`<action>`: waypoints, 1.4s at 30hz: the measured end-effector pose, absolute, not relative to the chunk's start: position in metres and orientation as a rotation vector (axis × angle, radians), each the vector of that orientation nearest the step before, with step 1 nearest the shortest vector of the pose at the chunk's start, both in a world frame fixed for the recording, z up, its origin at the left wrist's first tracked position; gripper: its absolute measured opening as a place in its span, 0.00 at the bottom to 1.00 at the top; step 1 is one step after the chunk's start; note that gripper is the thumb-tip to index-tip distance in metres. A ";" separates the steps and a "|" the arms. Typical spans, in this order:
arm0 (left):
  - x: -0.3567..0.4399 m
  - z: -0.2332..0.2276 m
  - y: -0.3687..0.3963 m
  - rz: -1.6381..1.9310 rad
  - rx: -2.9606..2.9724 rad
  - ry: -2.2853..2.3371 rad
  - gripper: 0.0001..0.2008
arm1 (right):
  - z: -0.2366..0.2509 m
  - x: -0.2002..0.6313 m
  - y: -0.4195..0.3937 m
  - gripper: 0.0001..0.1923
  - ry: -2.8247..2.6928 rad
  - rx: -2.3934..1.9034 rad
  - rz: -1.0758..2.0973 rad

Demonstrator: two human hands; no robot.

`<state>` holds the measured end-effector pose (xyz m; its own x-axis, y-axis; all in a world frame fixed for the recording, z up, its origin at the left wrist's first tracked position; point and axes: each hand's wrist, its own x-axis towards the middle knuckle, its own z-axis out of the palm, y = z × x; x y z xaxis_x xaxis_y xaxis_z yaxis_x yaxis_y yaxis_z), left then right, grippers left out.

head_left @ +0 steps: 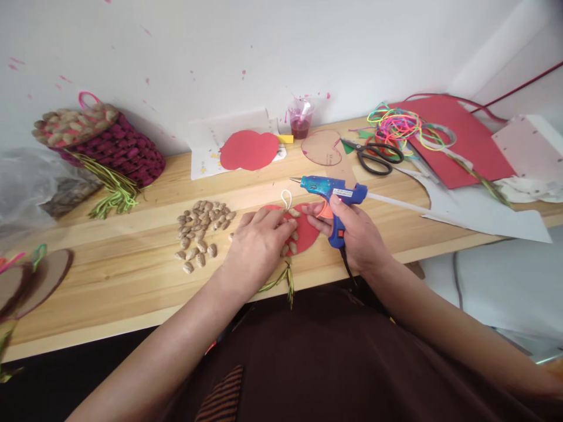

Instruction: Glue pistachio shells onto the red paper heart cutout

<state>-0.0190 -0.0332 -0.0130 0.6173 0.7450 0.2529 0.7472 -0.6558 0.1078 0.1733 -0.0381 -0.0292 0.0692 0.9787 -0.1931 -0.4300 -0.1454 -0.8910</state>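
Observation:
A blue hot glue gun [323, 186] with an orange trigger is gripped in my right hand [361, 234], its nozzle pointing left above the table. A white glue stick [400, 203] sticks out of its back. My left hand [259, 243] rests over a red paper cutout [310, 234], fingers bent and pressed together; what lies under them is hidden. Several peanut shells [294, 237] sit on the cutout in a curved row along its left part. A white string loop [286, 199] rises from its top, and a green raffia bundle [288, 278] hangs at its bottom.
Loose peanut shells [200, 223] lie left of my hand. Behind are a purple woven basket [132, 149], another red cutout [248, 150], a cup of dark liquid [301, 120], and black scissors [373, 157]. Tangled neon cords [396, 129] and red card [466, 140] lie at right.

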 end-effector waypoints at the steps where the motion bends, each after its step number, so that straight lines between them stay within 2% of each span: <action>1: -0.019 -0.014 -0.033 -0.440 -2.817 -1.297 0.10 | -0.029 0.173 -0.038 0.17 -0.721 -1.052 1.421; 15: -0.023 -0.017 -0.031 -0.469 -2.826 -1.325 0.13 | -0.027 0.173 -0.038 0.15 -0.724 -1.048 1.429; 33: -0.024 -0.020 -0.034 -0.474 -2.838 -1.395 0.16 | -0.029 0.171 -0.037 0.19 -0.720 -1.027 1.403; 38: -0.031 -0.024 -0.035 -0.635 -2.893 -1.378 0.19 | -0.029 0.170 -0.038 0.18 -0.728 -1.013 1.401; 42: -0.029 -0.004 -0.052 -0.897 -2.801 -1.405 0.20 | -0.030 0.170 -0.038 0.17 -0.729 -1.010 1.393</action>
<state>-0.0294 -0.0518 -0.0040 0.4788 0.7708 0.4203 0.7058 -0.6227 0.3379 0.1700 -0.0377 -0.0296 0.0845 0.9854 -0.1478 -0.4397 -0.0962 -0.8930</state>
